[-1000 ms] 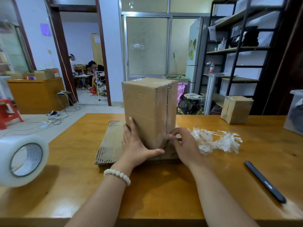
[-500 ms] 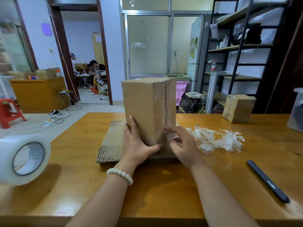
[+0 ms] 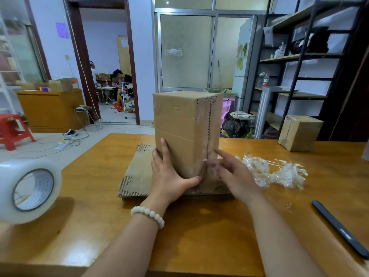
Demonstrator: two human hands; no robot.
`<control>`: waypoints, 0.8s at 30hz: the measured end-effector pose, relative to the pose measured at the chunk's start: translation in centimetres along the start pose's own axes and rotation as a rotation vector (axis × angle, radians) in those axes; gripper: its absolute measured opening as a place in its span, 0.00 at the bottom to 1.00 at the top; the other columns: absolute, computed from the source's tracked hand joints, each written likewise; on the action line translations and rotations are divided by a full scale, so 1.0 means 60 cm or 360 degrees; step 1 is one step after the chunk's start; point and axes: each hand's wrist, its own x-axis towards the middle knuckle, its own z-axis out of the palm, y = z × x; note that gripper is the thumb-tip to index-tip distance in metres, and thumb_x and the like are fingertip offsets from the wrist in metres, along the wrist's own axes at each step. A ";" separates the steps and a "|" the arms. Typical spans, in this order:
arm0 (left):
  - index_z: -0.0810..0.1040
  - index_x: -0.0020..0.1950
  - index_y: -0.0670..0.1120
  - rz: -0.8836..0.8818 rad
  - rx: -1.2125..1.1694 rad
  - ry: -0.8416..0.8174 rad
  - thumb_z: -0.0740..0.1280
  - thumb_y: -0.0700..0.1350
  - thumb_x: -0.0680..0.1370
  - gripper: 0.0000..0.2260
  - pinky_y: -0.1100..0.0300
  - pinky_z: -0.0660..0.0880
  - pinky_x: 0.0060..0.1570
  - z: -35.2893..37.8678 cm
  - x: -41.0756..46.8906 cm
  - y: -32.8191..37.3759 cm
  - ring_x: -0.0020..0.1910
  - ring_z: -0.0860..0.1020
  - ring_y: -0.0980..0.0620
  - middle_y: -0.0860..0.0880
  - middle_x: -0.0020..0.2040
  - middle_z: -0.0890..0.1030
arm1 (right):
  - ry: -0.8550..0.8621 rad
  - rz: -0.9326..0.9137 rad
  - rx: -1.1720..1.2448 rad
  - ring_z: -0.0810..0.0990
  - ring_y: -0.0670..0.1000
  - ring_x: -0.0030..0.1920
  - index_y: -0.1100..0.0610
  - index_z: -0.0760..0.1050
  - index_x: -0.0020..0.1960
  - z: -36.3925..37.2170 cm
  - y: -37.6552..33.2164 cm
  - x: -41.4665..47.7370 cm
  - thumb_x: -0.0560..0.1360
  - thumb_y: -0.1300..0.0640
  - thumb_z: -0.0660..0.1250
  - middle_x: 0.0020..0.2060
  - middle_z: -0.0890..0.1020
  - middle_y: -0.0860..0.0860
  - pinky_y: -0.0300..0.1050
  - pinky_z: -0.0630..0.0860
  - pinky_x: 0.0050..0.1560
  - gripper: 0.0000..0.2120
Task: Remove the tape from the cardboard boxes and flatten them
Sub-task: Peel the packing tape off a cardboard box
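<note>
Uncurled from its pinch, the right hand (image 3: 233, 172) now spreads its fingers, grip wide and holding nothing, just beside the taped seam (image 3: 208, 126) low on the box (image 3: 179, 124). The left hand (image 3: 169, 172) presses flat on the front face. The seam runs vertically, just left of the right fingertips, so that hand is nearer. The box stands upright on flat cardboard (image 3: 135, 174) on the surface (image 3: 199, 226).

1. Two boxes: centre box (image 3: 179, 132); far box (image 3: 299, 134) at two o'clock.
2. One flat cardboard (image 3: 137, 172), centre.
3. One tape roll (image 3: 30, 188), nine o'clock.
4. One tape wad (image 3: 279, 172), three o'clock.
5. One black tool (image 3: 339, 226), four o'clock.
6. Two hands: left hand (image 3: 169, 172), right hand (image 3: 235, 174).
7. One bracelet (image 3: 147, 213).
</note>
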 end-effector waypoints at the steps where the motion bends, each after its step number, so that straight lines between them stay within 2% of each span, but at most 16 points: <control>1: 0.23 0.66 0.66 0.0009 0.0006 -0.0007 0.79 0.61 0.62 0.63 0.44 0.52 0.76 0.000 -0.001 -0.001 0.77 0.46 0.46 0.47 0.78 0.42 | 0.0008 -0.0043 -0.0113 0.74 0.37 0.56 0.34 0.68 0.64 0.002 0.002 0.000 0.80 0.58 0.61 0.56 0.79 0.42 0.40 0.73 0.57 0.20; 3: 0.23 0.66 0.66 0.0023 0.0006 -0.0016 0.79 0.61 0.62 0.62 0.43 0.52 0.76 -0.001 -0.002 -0.001 0.77 0.46 0.46 0.47 0.78 0.42 | 0.0069 -0.0086 -0.0239 0.75 0.36 0.53 0.34 0.69 0.61 0.008 0.005 -0.001 0.78 0.60 0.64 0.52 0.78 0.40 0.41 0.75 0.56 0.22; 5: 0.24 0.66 0.66 0.0043 0.0015 -0.0034 0.79 0.61 0.62 0.62 0.43 0.52 0.76 0.000 -0.002 -0.002 0.78 0.46 0.46 0.48 0.78 0.41 | 0.0183 -0.0095 -0.0272 0.78 0.40 0.50 0.40 0.74 0.57 0.013 0.008 -0.001 0.77 0.61 0.66 0.48 0.79 0.39 0.48 0.79 0.55 0.17; 7: 0.22 0.64 0.68 0.0062 0.0031 -0.0049 0.79 0.61 0.62 0.63 0.43 0.52 0.76 0.001 -0.002 -0.004 0.78 0.45 0.46 0.48 0.78 0.41 | 0.0266 -0.0150 -0.0259 0.79 0.41 0.47 0.43 0.75 0.50 0.018 0.008 -0.001 0.76 0.60 0.68 0.46 0.78 0.38 0.50 0.81 0.49 0.12; 11: 0.20 0.62 0.70 0.0074 0.0037 -0.0098 0.79 0.62 0.61 0.63 0.42 0.53 0.75 0.002 -0.003 -0.003 0.78 0.46 0.46 0.49 0.78 0.42 | 0.0412 -0.0289 -0.0518 0.77 0.41 0.42 0.51 0.75 0.45 0.020 0.012 0.002 0.74 0.58 0.70 0.50 0.70 0.42 0.35 0.77 0.39 0.05; 13: 0.20 0.62 0.70 0.0068 0.0028 -0.0109 0.79 0.62 0.61 0.63 0.41 0.54 0.75 0.001 -0.003 -0.003 0.78 0.46 0.46 0.49 0.78 0.42 | 0.0534 -0.0487 -0.0624 0.75 0.42 0.41 0.55 0.75 0.43 0.019 0.018 0.003 0.73 0.60 0.71 0.48 0.70 0.44 0.34 0.75 0.38 0.05; 15: 0.20 0.62 0.70 0.0069 0.0036 -0.0117 0.78 0.63 0.61 0.63 0.41 0.54 0.75 0.001 -0.003 -0.002 0.78 0.47 0.46 0.48 0.78 0.42 | 0.0621 -0.0654 -0.0720 0.72 0.42 0.42 0.58 0.77 0.44 0.019 0.023 0.006 0.73 0.61 0.71 0.45 0.73 0.46 0.33 0.70 0.38 0.03; 17: 0.20 0.63 0.69 0.0072 0.0054 -0.0150 0.78 0.64 0.61 0.63 0.42 0.54 0.75 0.000 -0.004 0.002 0.78 0.46 0.46 0.49 0.78 0.41 | 0.0677 -0.0675 -0.0722 0.72 0.45 0.44 0.60 0.78 0.49 0.018 0.022 0.006 0.74 0.59 0.70 0.43 0.75 0.47 0.32 0.66 0.43 0.05; 19: 0.21 0.64 0.67 0.0064 0.0062 -0.0179 0.77 0.64 0.61 0.63 0.43 0.53 0.76 -0.001 -0.006 0.006 0.78 0.45 0.47 0.49 0.78 0.40 | 0.0813 -0.0838 -0.0870 0.71 0.50 0.48 0.60 0.80 0.47 0.017 0.026 0.008 0.73 0.56 0.69 0.41 0.76 0.49 0.32 0.64 0.49 0.07; 22: 0.19 0.63 0.69 0.0050 0.0055 -0.0191 0.77 0.65 0.61 0.63 0.42 0.53 0.76 -0.003 -0.010 0.008 0.78 0.45 0.47 0.50 0.78 0.40 | 0.1019 -0.0900 -0.0996 0.67 0.54 0.54 0.58 0.82 0.42 0.020 0.033 0.011 0.70 0.57 0.72 0.46 0.76 0.56 0.40 0.63 0.55 0.05; 24: 0.18 0.62 0.70 0.0047 0.0061 -0.0195 0.77 0.66 0.61 0.63 0.41 0.54 0.75 -0.005 -0.010 0.006 0.78 0.46 0.47 0.50 0.78 0.41 | 0.1066 -0.0933 -0.0922 0.67 0.53 0.52 0.58 0.82 0.42 0.021 0.029 0.010 0.72 0.53 0.69 0.49 0.72 0.56 0.38 0.64 0.53 0.08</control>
